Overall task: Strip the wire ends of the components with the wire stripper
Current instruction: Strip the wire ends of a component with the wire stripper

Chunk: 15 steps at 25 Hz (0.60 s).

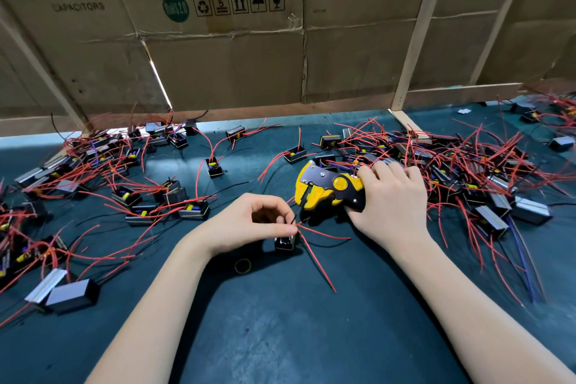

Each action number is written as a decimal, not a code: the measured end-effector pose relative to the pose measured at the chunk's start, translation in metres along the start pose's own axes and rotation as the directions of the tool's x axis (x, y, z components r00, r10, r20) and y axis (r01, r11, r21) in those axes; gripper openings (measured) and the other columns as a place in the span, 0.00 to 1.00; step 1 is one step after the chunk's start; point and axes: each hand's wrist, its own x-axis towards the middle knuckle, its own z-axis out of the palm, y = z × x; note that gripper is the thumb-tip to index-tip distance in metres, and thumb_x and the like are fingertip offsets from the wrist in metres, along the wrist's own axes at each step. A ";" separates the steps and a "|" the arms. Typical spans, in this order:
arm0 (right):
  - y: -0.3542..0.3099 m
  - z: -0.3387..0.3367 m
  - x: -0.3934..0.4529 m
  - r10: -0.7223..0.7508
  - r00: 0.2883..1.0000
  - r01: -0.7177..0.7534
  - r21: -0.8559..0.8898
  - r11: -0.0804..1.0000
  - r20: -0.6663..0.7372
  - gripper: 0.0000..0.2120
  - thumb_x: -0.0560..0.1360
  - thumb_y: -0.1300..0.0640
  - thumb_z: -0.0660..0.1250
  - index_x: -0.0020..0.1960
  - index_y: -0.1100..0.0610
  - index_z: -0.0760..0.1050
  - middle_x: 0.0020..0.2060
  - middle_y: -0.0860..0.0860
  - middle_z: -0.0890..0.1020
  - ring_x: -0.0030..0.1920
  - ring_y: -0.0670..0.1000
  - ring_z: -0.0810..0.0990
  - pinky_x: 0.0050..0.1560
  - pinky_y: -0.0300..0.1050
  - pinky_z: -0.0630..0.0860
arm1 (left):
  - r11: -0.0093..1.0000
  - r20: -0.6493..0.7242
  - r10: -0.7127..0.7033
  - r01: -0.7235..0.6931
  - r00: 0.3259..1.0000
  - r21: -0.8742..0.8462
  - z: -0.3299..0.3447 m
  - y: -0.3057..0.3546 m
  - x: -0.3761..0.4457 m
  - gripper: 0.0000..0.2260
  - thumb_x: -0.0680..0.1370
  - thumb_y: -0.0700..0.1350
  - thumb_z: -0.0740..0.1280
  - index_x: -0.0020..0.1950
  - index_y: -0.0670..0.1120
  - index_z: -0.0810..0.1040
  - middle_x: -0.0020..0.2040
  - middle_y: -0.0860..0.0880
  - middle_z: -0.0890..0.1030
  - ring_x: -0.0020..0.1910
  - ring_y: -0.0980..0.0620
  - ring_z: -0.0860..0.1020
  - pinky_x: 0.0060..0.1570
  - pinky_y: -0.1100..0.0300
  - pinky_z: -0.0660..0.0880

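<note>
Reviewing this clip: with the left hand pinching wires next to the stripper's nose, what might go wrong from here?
1. The left hand pinches the wires right by the nose of the wire stripper, so a fingertip might get nipped.
2. Several red wires fan out from the small black component; the wrong one, or two together, might slip in.
3. The right hand grips the stripper beside a tangled pile, which may snag.
</note>
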 end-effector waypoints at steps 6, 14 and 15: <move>0.008 0.001 -0.003 0.039 0.998 -0.037 0.030 0.999 -0.045 0.23 0.59 0.47 0.77 0.46 0.60 0.79 0.38 0.56 0.80 0.42 0.60 0.79 0.45 0.52 0.69 | 0.999 -0.127 -0.033 0.029 0.991 -0.032 0.006 -0.002 0.005 0.06 0.74 0.44 0.75 0.39 0.46 0.80 0.34 0.50 0.72 0.34 0.55 0.69 0.37 0.64 0.67; 0.002 0.000 -0.003 -0.005 1.000 0.005 0.010 1.000 -0.024 0.22 0.60 0.46 0.77 0.45 0.59 0.79 0.40 0.55 0.80 0.43 0.60 0.78 0.46 0.52 0.69 | 0.995 -0.191 -0.071 0.056 0.979 -0.086 0.011 0.001 0.007 0.08 0.73 0.42 0.75 0.36 0.44 0.79 0.29 0.54 0.69 0.32 0.55 0.66 0.33 0.66 0.63; 0.001 0.000 -0.003 -0.004 1.000 0.004 0.013 1.000 -0.022 0.21 0.60 0.46 0.77 0.46 0.59 0.79 0.39 0.55 0.80 0.42 0.60 0.78 0.46 0.52 0.68 | 0.995 -0.190 -0.073 0.058 0.979 -0.087 0.012 0.002 0.007 0.09 0.73 0.41 0.75 0.35 0.44 0.78 0.28 0.55 0.69 0.32 0.55 0.66 0.34 0.65 0.64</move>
